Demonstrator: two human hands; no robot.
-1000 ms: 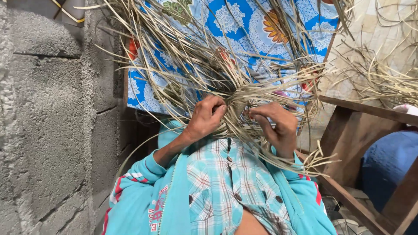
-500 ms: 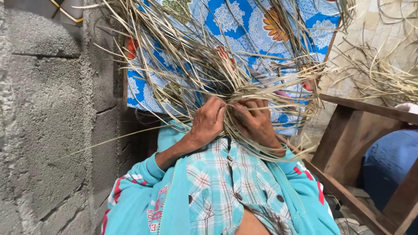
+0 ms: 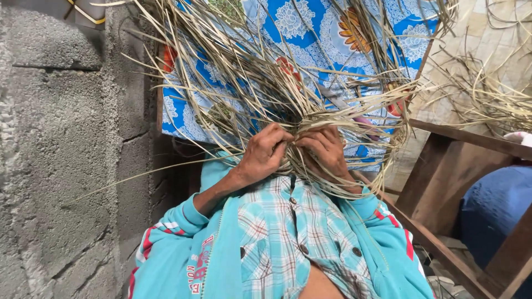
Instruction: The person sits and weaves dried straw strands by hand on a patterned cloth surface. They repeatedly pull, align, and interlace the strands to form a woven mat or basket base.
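Straw bundle (image 3: 288,94): a dense mass of dry, pale strips, gathered at frame centre and fanning out from 9 through 12 to 3 o'clock. The gathered knot sits directly between the two hands, over the lap.

Left hand (image 3: 265,155): forearm rises from 7 o'clock, wrist bent inward, knuckles up. Fingers curled closed, pinching strips at the knot; thumb hidden under the straw.

Right hand (image 3: 326,152): forearm enters from 5 o'clock, largely covered by strips. Fingers curled and closed onto the same knot, fingertips touching those of the left hand. Exact strands held by each hand cannot be told.

Both sleeves belong to a turquoise jacket (image 3: 183,249) with red and white trim, open over a checked shirt (image 3: 288,232), at 6 o'clock.

Behind the straw, at 12 o'clock, a blue floral cloth (image 3: 310,27). At 9 o'clock, a rough grey block wall (image 3: 61,155). At 3 to 4 o'clock, a brown wooden frame (image 3: 460,144), with loose straw (image 3: 493,94) above it at 2 o'clock.
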